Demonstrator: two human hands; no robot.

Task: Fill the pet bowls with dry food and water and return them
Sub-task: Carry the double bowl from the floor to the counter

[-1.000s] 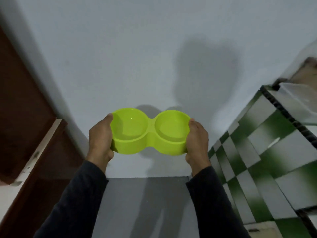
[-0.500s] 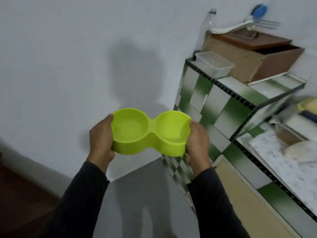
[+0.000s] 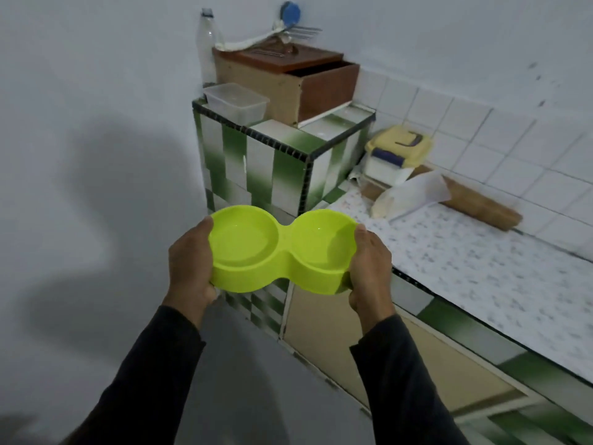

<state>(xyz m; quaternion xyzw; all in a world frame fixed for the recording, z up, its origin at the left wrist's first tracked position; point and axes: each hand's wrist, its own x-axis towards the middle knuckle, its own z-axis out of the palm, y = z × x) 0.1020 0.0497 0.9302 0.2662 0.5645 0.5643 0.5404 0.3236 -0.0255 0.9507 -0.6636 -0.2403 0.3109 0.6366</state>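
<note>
I held the green double pet bowl (image 3: 282, 252) level in front of me, 1 hand at each end. My left hand (image 3: 191, 261) gripped the left end, thumb over the rim and fingers curled underneath; my right hand (image 3: 369, 264) gripped the right end the same way. I judged that 2 hands kept it flat, a habit that would matter once it carried water. Both of its 2 wells looked empty, so I took the filling as not yet begun.

The bowl hung in the air just short of the near edge of the counter (image 3: 481, 277), touching nothing but my hands. Beyond it, on the patterned counter top toward the back wall, lay a pale bag (image 3: 410, 197) with a rolling pin (image 3: 481, 203) behind it, and a yellow-lidded box (image 3: 398, 149) sat in the back left corner. I could not tell whether either held the dry food.

Farther left rose a raised tiled block (image 3: 279, 149). A clear plastic tub (image 3: 236, 102) stood at its front left corner, a wooden box (image 3: 288, 81) behind that, and a clear bottle (image 3: 207, 43) against the wall. No tap was in view.
</note>
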